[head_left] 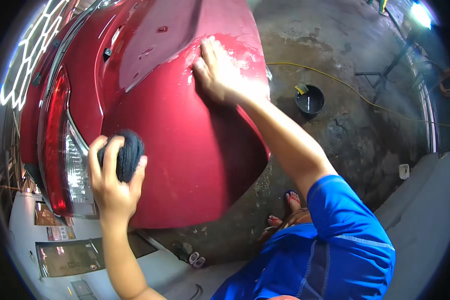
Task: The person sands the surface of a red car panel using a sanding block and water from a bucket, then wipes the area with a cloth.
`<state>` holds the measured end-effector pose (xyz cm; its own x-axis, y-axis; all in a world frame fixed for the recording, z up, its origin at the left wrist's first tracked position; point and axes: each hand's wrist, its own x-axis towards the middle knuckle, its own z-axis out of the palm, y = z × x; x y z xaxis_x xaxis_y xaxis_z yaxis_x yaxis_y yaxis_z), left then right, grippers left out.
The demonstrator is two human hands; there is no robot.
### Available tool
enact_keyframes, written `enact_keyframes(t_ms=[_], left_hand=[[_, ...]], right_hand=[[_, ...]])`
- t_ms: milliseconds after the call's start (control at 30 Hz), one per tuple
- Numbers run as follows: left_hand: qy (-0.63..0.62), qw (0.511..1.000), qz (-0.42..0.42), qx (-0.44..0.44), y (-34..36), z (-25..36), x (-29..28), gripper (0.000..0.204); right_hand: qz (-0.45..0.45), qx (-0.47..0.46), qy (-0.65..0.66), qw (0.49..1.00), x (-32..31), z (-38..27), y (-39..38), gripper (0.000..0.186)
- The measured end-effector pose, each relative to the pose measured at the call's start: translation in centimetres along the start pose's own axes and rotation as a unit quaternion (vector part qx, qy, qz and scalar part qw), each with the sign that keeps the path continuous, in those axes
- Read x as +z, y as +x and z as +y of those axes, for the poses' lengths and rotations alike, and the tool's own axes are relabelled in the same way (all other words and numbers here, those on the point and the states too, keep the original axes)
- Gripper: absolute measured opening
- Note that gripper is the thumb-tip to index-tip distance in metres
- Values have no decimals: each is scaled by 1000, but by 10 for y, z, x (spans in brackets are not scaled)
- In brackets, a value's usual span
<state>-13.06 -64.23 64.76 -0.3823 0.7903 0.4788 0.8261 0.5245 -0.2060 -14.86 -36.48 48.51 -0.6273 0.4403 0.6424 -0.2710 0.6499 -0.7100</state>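
- One dark, fuzzy round pad (pixel 131 154) is sitting in the grip of the left hand (pixel 113 186), fingers curling over it, beside the tail light (pixel 59 145) and over the red car panel (pixel 177 150).
- The right hand (pixel 216 74) is lying open, fingers extended, on the panel's wet, glossy far area.
- A black bucket (pixel 317 98) is standing on the floor (pixel 335 40) near a yellow hose or cable (pixel 285 63).

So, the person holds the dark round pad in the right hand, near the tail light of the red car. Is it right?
Not quite: the left hand holds the dark round pad, near the tail light of the red car. The head view shows it; the right hand lies on the wet panel.
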Motion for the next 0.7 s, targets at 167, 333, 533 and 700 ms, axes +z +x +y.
enact_keyframes(t_ms=[167,333,533,700], left_hand=[[43,994,62,-79,-126,-9,-52,53],[-22,955,219,-200,-211,4,-10,57],[-307,529,250,-751,-392,40,93,55],[-274,508,163,-800,-659,83,122,45]], right_hand=[[-85,-165,-59,981,23,-91,-43,71],[-51,-82,-211,973,13,10,30,62],[2,-126,-269,955,35,27,17,60],[-116,-240,-114,957,42,-172,-27,59]])
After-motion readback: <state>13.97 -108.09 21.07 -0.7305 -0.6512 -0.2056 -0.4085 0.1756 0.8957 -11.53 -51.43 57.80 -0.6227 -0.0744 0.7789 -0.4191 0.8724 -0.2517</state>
